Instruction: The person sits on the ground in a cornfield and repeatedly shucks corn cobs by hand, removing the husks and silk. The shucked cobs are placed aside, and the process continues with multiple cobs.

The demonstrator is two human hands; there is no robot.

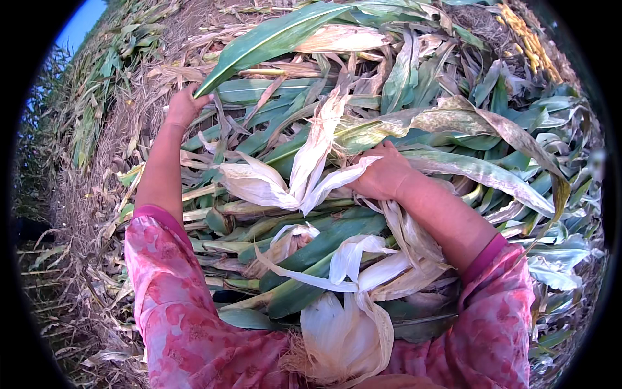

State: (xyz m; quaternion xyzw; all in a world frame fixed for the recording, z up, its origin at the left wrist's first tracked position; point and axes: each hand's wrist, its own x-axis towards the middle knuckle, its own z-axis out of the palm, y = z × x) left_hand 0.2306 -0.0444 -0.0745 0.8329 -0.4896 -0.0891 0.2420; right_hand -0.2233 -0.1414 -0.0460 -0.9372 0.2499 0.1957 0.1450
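My left hand (186, 108) is at the far left edge of the corn stalk pile, its fingers closed around the narrow end of a long green corn leaf (272, 44). The leaf arches up and away to the right. Over the middle of the pile, my right hand (381, 172) reaches in among leaves and husks, with its fingertips hidden. Beside it lies an opened pale corn husk (301, 187), its leaves spread apart. A mottled, drying corn leaf (457, 116) passes just beyond this hand. What the right hand grips, if anything, is covered.
Cut corn stalks (243, 209) lie crosswise before me. More opened husks (347, 330) rest close to my body. Yellow corn ears (529, 44) are heaped at the far right. Dry straw-covered ground (116, 170) stretches along the left, with another row of leaves (99, 92) beyond.
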